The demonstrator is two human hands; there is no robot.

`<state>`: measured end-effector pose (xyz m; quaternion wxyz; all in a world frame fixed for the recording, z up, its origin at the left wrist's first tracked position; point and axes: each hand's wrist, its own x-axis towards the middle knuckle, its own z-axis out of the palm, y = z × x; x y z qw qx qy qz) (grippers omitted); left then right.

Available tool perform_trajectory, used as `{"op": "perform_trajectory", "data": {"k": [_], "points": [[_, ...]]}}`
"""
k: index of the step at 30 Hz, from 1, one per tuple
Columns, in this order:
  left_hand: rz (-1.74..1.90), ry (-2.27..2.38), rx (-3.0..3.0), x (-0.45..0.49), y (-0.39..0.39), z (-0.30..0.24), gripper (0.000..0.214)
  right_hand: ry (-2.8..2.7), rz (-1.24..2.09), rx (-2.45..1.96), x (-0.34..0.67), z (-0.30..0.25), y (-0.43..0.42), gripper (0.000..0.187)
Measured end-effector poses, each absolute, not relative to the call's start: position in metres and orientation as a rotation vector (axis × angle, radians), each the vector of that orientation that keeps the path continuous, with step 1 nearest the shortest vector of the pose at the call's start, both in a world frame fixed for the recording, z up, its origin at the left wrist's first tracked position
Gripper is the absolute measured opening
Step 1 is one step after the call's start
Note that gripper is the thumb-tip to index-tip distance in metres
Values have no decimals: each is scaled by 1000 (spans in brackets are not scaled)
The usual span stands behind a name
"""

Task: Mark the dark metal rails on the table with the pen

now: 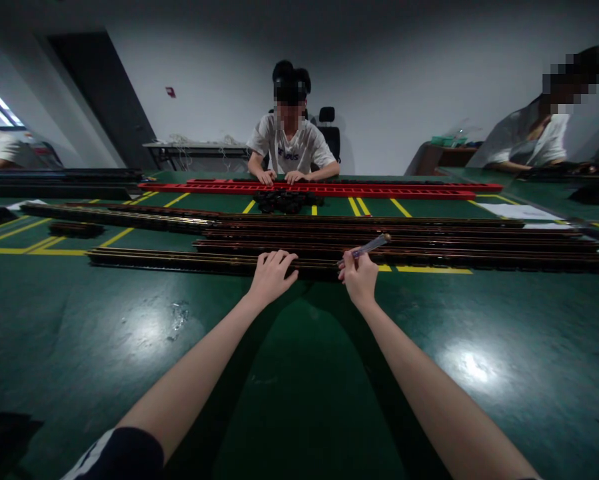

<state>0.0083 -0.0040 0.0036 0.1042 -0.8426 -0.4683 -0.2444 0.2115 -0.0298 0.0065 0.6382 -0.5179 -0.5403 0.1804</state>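
Note:
A long black rail (179, 261) with thin gold-coloured lines along it lies crosswise in front of me. On its upper side rests my left hand (274, 275), fingers spread and the thumb apart, touching the rail without wrapping round it. My right hand (360, 275) is closed in a pinch around a screwdriver (374, 245) with a translucent handle, tilted with its butt end up and to the right. The tool's thin tip points left towards the rail; whether it touches cannot be made out. Just behind lie several similar dark strips (454, 243) side by side.
Across the green table (299, 373), a person (294, 143) has both hands at long red slotted strips (379, 189). A heap of small black parts (284, 200) lies before them. Yellow lines mark the table. White paper (519, 211) is at right, and another person (534, 137) sits beyond.

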Motion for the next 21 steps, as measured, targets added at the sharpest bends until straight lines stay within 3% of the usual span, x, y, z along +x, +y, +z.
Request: {"op": "perform_trajectory", "data": {"k": [21], "points": [[-709, -1384, -2445, 10, -4, 3, 30, -1223, 439, -1149, 209, 6, -28, 43]]}}
